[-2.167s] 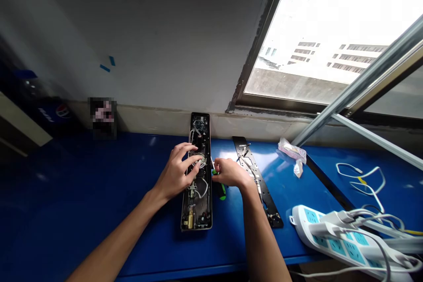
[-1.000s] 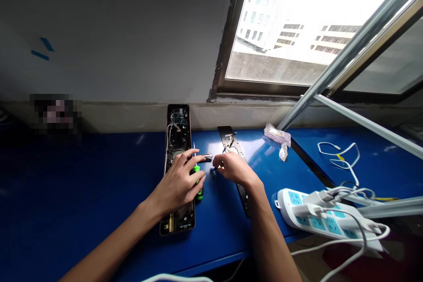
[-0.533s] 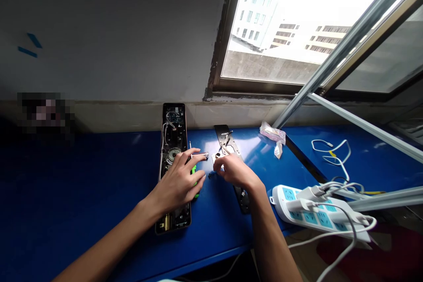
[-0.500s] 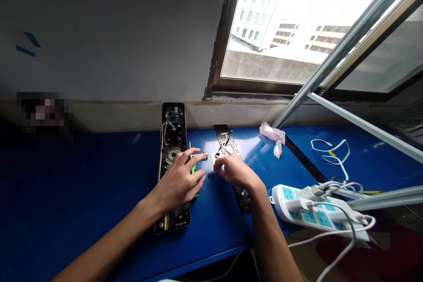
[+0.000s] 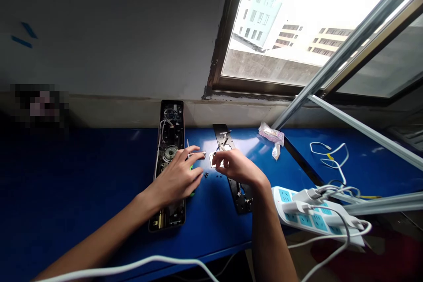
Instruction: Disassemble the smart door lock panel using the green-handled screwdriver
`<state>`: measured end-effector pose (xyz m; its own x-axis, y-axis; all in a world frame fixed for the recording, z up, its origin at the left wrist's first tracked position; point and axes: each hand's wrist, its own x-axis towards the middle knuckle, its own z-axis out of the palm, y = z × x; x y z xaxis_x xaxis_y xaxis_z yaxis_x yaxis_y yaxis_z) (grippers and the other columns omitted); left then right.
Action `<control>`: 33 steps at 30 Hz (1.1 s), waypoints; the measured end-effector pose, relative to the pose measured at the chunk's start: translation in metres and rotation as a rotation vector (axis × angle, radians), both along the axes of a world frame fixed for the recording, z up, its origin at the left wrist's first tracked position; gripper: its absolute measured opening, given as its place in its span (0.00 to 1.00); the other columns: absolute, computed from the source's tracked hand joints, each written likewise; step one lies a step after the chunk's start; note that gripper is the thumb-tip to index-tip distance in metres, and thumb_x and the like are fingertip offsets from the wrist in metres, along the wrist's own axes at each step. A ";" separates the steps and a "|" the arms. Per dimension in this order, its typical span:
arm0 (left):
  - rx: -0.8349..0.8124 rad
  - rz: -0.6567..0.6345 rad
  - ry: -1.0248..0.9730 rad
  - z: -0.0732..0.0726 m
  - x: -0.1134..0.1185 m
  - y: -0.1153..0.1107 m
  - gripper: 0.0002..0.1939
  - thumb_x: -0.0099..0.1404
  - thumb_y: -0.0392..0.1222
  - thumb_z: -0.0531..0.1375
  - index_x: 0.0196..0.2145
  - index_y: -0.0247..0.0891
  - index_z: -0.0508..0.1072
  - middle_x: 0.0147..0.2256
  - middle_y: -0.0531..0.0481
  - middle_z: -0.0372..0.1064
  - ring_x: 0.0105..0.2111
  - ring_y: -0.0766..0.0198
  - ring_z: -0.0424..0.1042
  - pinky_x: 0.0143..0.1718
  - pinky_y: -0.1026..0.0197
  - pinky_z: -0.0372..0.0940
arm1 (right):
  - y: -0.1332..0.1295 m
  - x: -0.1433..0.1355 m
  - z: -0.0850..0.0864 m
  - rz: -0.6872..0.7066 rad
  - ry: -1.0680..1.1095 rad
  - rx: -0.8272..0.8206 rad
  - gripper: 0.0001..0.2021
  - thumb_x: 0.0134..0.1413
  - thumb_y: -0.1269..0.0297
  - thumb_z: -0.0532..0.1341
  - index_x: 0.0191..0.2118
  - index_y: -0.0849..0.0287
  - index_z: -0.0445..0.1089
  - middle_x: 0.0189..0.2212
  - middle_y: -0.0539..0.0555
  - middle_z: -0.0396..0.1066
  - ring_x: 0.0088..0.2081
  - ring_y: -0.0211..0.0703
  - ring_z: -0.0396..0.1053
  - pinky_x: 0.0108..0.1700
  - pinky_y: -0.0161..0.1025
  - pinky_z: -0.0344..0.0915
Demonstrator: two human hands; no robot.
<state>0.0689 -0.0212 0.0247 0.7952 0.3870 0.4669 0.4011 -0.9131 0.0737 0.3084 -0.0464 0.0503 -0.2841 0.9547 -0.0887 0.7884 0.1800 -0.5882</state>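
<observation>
A long black device housing (image 5: 172, 132) with exposed wires and a round part lies open on the blue table. Over its right edge rests my left hand (image 5: 180, 172), fingers spread, above a green-handled tool (image 5: 192, 191) that it partly covers. My right hand (image 5: 233, 165) has its fingers curled together over a small white plate (image 5: 213, 159); what they hold, if anything, is hidden. Beneath and beside that hand lies a long black panel (image 5: 237, 194) with small metal parts on its upper half. Small black screws (image 5: 206, 175) sit between the hands.
A white power strip (image 5: 280, 207) with several plugs stands at the right front. Behind it are a coiled white cable (image 5: 345, 152), a metal frame (image 5: 357, 121) and a crumpled plastic packet (image 5: 271, 133). A white cable (image 5: 158, 258) crosses the front edge.
The view has shifted slightly. My right hand has lifted a little off the white plate area, showing more small screws below it. A white cable now shows at the bottom.
</observation>
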 end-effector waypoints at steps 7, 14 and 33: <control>-0.022 0.008 0.009 0.001 -0.004 -0.001 0.11 0.73 0.36 0.58 0.38 0.37 0.81 0.59 0.38 0.71 0.64 0.39 0.61 0.58 0.36 0.67 | 0.007 0.000 -0.012 0.023 -0.041 -0.086 0.15 0.46 0.82 0.63 0.37 0.58 0.78 0.30 0.50 0.79 0.29 0.36 0.71 0.34 0.32 0.62; -0.022 0.012 0.012 0.000 -0.003 -0.001 0.12 0.74 0.36 0.57 0.38 0.37 0.81 0.59 0.38 0.71 0.63 0.39 0.62 0.57 0.36 0.67 | 0.006 0.002 -0.012 0.010 -0.033 -0.133 0.14 0.48 0.79 0.64 0.40 0.58 0.78 0.32 0.50 0.80 0.31 0.36 0.72 0.35 0.31 0.63; -0.006 -0.020 0.000 0.001 0.005 -0.007 0.12 0.74 0.35 0.57 0.35 0.36 0.79 0.57 0.37 0.72 0.63 0.41 0.62 0.57 0.38 0.67 | 0.001 0.001 -0.016 -0.080 -0.091 -0.205 0.11 0.50 0.80 0.65 0.38 0.59 0.77 0.30 0.52 0.77 0.30 0.36 0.71 0.33 0.32 0.63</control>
